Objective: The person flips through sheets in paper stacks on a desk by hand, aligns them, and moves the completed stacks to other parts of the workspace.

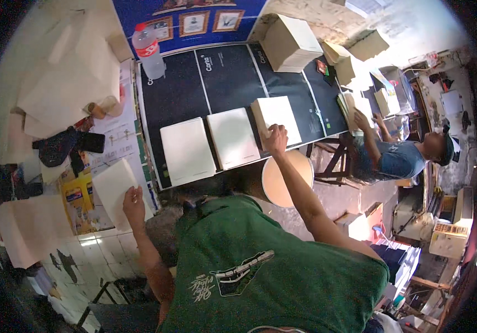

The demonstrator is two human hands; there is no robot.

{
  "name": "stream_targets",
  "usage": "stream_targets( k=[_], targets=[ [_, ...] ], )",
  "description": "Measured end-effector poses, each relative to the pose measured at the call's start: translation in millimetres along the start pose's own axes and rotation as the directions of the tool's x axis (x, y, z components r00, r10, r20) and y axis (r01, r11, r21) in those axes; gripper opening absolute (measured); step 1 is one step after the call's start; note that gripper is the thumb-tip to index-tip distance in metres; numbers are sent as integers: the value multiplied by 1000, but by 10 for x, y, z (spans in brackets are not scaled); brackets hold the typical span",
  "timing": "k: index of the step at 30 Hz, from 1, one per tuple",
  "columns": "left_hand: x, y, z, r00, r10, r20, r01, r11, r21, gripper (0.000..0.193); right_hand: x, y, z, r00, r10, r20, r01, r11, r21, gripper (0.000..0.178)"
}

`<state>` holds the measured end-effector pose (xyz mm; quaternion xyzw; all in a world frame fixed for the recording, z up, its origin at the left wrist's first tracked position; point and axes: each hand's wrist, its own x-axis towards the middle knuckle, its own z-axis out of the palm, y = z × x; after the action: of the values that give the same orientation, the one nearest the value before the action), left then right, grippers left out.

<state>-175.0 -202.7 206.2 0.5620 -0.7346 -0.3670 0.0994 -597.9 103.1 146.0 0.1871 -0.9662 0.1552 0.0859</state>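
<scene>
Three stacks of cream paper sheets stand side by side on the dark table: a left stack [187,151], a middle stack [233,137] and a taller right stack [276,114]. My right hand [276,139] reaches over the near edge of the right stack, its fingers bent and closed on the paper there. Whether it grips one sheet or more is hidden. At the left, my left hand [134,206] rests at the edge of another cream paper stack [113,186], fingers slightly apart. No sheet shows lifted in it.
A plastic bottle [148,53] stands at the table's far left corner, and a tall paper block [291,44] at the back. A co-worker [396,158] handles papers at the right end. A round stool [287,177] is under my right arm. A black pouch [55,149] lies left.
</scene>
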Motion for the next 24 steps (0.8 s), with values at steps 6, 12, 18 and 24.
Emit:
stream_targets(
  k=[6, 12, 18, 24],
  targets=[
    [-102, 98, 517, 997, 61, 43, -54, 987, -153, 50, 216, 539, 81, 985, -33, 170, -7, 973, 230, 38],
    [-287, 97, 793, 991, -12, 132, 30, 990, -138, 48, 356, 696, -103, 924, -67, 375, -108, 898, 426, 31],
    [-404, 115, 998, 982, 117, 150, -131, 987, 88, 58, 268, 696, -37, 878, -456, 146, 416, 877, 241, 43],
    [-413, 105, 1172, 929, 254, 269, -347, 851, 394, 72, 269, 567, -80, 914, -355, 195, 302, 918, 258, 33]
  ],
)
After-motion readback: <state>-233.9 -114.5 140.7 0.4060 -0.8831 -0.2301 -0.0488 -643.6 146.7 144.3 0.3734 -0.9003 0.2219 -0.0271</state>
